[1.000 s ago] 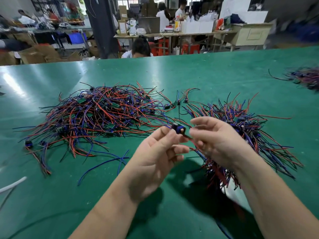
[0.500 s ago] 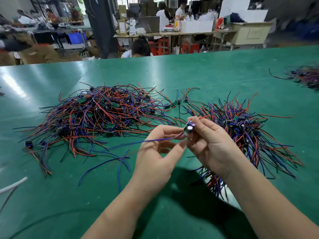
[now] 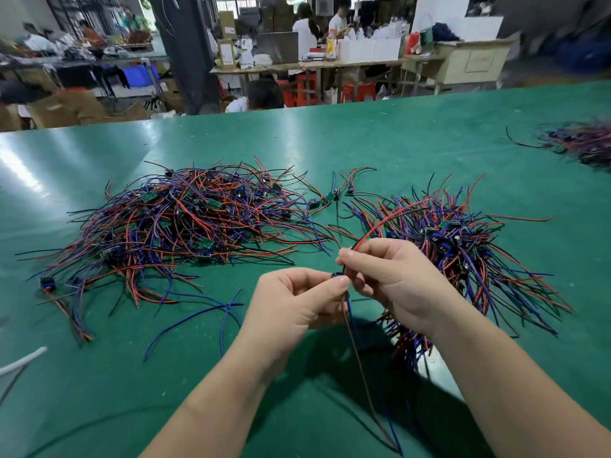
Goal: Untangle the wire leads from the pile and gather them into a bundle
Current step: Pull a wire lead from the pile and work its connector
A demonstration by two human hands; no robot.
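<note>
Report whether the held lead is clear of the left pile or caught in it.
Clear: the lead, pinched by left hand and right hand, hangs down; no wire reaches the pile.

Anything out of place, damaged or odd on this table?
Nothing damaged or spilled. The left hand and right hand pinch one lead. Only oddities: loose blue wires lie apart in front of the tangled pile, and a white cable enters at the view's left edge.
</note>
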